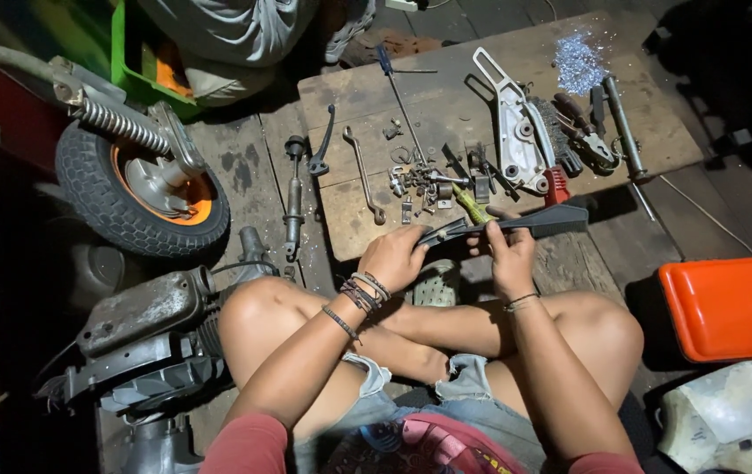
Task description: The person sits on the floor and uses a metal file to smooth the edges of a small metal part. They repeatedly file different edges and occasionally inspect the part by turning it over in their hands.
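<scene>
— Where do the hands sit?
— Above the crossed legs, just before the near edge of the wooden board [350, 88] that lies on the floor. The left hand [391, 257] and the right hand [509, 256] hold a long flat strip [516, 226] between them, the left hand at its left end.
— What's on the board?
— A wrench [364, 175] at the left, small nuts and bolts [415, 180] in the middle, a metal bracket [516, 132] to their right, and pliers [588, 140] farther right. A screwdriver [396, 88] lies behind the bolts.
— And around the board?
— A wheel [135, 197] at far left, an engine [143, 338] in front of it beside the left knee, and a toolbox [731, 307] at far right.
</scene>
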